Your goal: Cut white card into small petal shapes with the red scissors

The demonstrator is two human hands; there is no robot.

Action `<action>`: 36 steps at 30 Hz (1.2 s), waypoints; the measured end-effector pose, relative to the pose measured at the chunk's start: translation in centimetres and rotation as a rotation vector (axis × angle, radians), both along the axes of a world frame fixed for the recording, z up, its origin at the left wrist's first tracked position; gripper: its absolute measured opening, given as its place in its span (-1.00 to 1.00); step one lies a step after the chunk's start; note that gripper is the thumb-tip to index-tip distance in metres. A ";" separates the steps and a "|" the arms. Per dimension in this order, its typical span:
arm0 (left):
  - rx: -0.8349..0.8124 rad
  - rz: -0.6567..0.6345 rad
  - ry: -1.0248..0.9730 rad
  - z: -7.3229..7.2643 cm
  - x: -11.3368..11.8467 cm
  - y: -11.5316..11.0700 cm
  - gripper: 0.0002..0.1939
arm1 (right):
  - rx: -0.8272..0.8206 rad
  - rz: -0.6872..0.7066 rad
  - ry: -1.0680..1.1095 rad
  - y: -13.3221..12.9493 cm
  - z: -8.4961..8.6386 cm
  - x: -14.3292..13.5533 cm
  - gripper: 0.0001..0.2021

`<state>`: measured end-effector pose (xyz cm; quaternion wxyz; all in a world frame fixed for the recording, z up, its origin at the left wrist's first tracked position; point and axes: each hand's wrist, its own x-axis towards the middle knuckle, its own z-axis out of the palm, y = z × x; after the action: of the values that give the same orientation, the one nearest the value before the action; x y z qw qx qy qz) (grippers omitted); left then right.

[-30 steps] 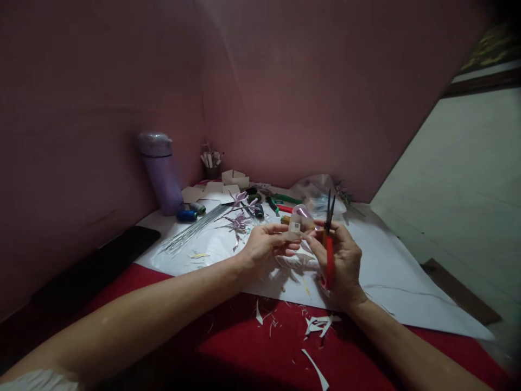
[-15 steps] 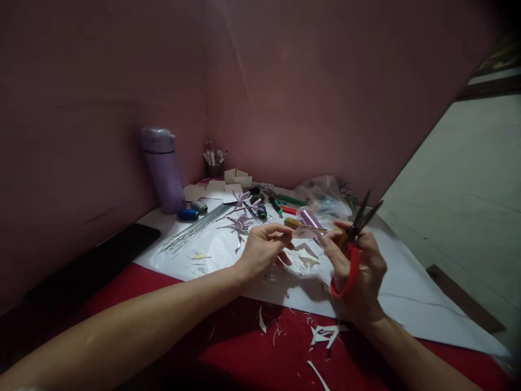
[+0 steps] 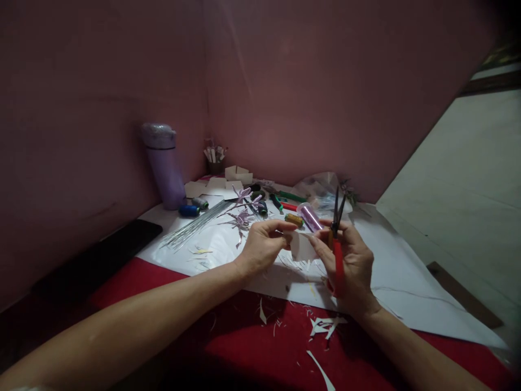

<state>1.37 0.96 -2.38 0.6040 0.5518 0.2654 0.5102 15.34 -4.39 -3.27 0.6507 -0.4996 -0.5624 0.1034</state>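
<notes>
Between my two hands, above the white sheet, is a small pale piece of paper (image 3: 302, 248). My left hand (image 3: 262, 244) pinches its left edge between thumb and fingers. The thumb and fingertips of my right hand (image 3: 353, 266) touch its right edge. That same hand also carries red-handled scissors (image 3: 337, 255), blades pointing up and slightly apart, away from the paper. Thin paper offcuts (image 3: 295, 264) lie on the white sheet below. Just beyond the hands are a lilac spool (image 3: 310, 217) and a gold thread spool (image 3: 293, 220).
Lilac wire flowers (image 3: 242, 214) and a bundle of thin wires (image 3: 199, 224) lie left of centre. A purple bottle (image 3: 165, 168) stands by the wall, near a blue spool (image 3: 189, 210) and a black flat object (image 3: 130, 239). White scraps (image 3: 328, 327) lie on the red cloth (image 3: 244, 347).
The paper has tilted so that its broad face shows. My right hand has shifted slightly left, and the scissors have turned more upright with their blades nearer each other.
</notes>
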 end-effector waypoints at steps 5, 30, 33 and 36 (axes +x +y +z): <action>-0.099 -0.128 -0.112 -0.5 -0.1 0.4 -0.59 | -0.030 0.018 -0.007 0.2 -0.3 0.1 -0.69; -0.291 -0.277 -0.022 -1.1 -0.2 -0.1 -0.76 | -0.094 0.058 -0.009 0.0 -0.5 -0.5 -0.68; -0.244 -0.259 0.031 -0.8 -0.1 -0.3 -0.79 | -0.113 0.080 0.026 0.0 -0.5 -0.7 -0.69; -0.183 -0.265 0.053 -0.6 -0.1 -0.2 -0.84 | -0.123 0.097 0.062 0.1 -0.5 -0.7 -0.70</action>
<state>1.29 0.71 -2.97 0.7065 0.5379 0.2515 0.3852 14.68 -4.30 -3.80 0.6303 -0.5074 -0.5580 0.1843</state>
